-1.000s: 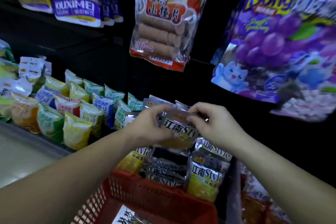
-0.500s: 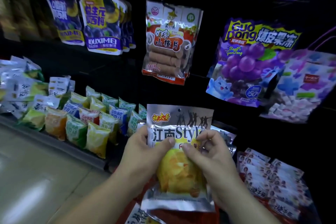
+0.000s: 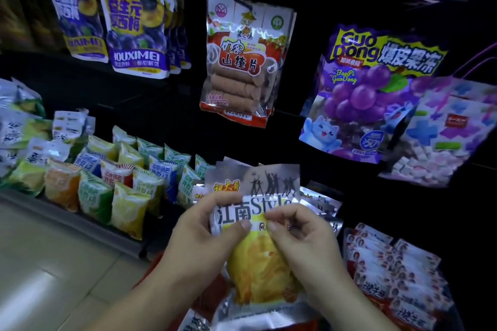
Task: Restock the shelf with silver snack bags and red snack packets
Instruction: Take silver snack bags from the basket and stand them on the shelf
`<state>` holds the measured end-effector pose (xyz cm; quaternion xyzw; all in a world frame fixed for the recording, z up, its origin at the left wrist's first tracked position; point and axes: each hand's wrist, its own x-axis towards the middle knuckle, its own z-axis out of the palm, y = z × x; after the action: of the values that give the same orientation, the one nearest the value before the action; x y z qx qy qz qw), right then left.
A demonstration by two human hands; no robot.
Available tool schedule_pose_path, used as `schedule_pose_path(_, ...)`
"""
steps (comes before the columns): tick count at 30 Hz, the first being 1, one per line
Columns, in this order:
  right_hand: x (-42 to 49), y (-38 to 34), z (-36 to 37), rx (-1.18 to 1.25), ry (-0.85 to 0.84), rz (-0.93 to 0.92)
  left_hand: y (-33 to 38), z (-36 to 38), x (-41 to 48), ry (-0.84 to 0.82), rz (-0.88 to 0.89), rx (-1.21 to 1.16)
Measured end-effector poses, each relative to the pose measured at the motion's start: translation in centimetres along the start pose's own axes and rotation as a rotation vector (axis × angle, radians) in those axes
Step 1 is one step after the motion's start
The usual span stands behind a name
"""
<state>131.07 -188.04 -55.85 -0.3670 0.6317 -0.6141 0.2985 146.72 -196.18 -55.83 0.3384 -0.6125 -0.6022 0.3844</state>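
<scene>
Lifted since a second ago, our silver snack bag (image 3: pixel 258 271) now stands upright at lower centre of the frame. Our left hand (image 3: pixel 204 239) and right hand (image 3: pixel 304 239) pinch its printed front, thumbs nearly meeting. Yellow contents show through its window; red snack packets (image 3: pixel 390 277) lie lower right.

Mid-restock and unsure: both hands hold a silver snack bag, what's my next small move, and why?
Probably push the silver bag forward into the row of matching silver bags just behind it: your left hand and right hand pinch it upright, label facing you.
</scene>
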Motion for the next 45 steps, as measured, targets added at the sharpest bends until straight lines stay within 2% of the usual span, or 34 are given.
schedule_pose_path(4, -0.3, -0.8, -0.1, 0.157, -0.147, 0.155, 0.3, 0.4, -0.2, 0.12, -0.017, 0.053)
schedule_pose_path(6, -0.4, -0.7, -0.4, 0.195, -0.178, 0.212, 0.6, 0.6, -0.3, 0.114, -0.024, 0.033)
schedule_pose_path(10, 0.1, -0.4, -0.7, 0.126, -0.023, 0.199, 0.3, 1.1, 0.2, 0.081, -0.023, 0.018)
schedule_pose_path(14, 0.8, 0.1, -1.1, 0.11, 0.071, 0.24, 0.1, 2.1, 0.6, -0.09, -0.129, -0.003)
schedule_pose_path(16, 0.9, -0.1, -1.5, 0.09, 0.031, 0.253, -0.3, 2.2, 1.1, -0.07, -0.116, 0.025)
schedule_pose_path(20, 0.8, -0.9, -3.1, 0.066, -0.201, 0.307, -0.6, 2.6, 2.1, -0.032, -0.089, 0.08)
schedule_pose_path(22, 0.9, -1.4, -3.9, 0.028, -0.172, 0.242, -0.4, 2.5, 2.5, -0.159, -0.115, 0.006)
schedule_pose_path(23, 1.0, -1.6, -4.1, 0.014, -0.123, 0.207, 0.0, 2.4, 2.4, -0.289, -0.132, -0.025)
schedule_pose_path(25, 1.2, -1.8, -4.6, 0.032, -0.078, 0.159, 0.3, 2.0, 2.3, -0.465, -0.147, 0.04)
schedule_pose_path(26, 1.3, -1.6, -4.9, 0.052, -0.086, 0.142, 0.0, 1.9, 2.3, -0.49, -0.139, 0.087)
schedule_pose_path(28, 1.2, -1.2, -5.5, 0.05, -0.228, 0.141, 0.0, 1.7, 2.2, -0.427, -0.139, 0.107)
schedule_pose_path(30, 1.1, -0.6, -6.3, -0.014, -0.406, 0.168, -0.4, 1.5, 2.3, -0.343, -0.098, 0.136)
schedule_pose_path(32, 1.2, -0.2, -6.8, -0.034, -0.467, 0.156, -0.4, 1.5, 2.0, -0.286, -0.075, 0.098)
schedule_pose_path(36, 1.5, 0.0, -6.9, -0.201, -0.381, 0.128, -0.4, 1.3, 1.9, -0.175, -0.042, 0.101)
schedule_pose_path(39, 1.1, -0.3, -6.0, -0.369, -0.231, 0.032, -0.6, 1.3, 1.6, -0.123, 0.031, 0.262)
schedule_pose_path(41, 0.6, -0.4, -4.9, -0.298, -0.166, -0.057, -0.5, 1.9, 0.9, -0.123, 0.127, 0.387)
schedule_pose_path(42, 0.5, -0.5, -4.1, -0.184, -0.156, -0.063, -0.5, 2.3, 0.5, -0.15, 0.205, 0.429)
schedule_pose_path(45, 0.2, -0.9, -2.7, 0.097, -0.194, 0.053, -0.7, 3.5, -0.7, -0.323, 0.426, 0.554)
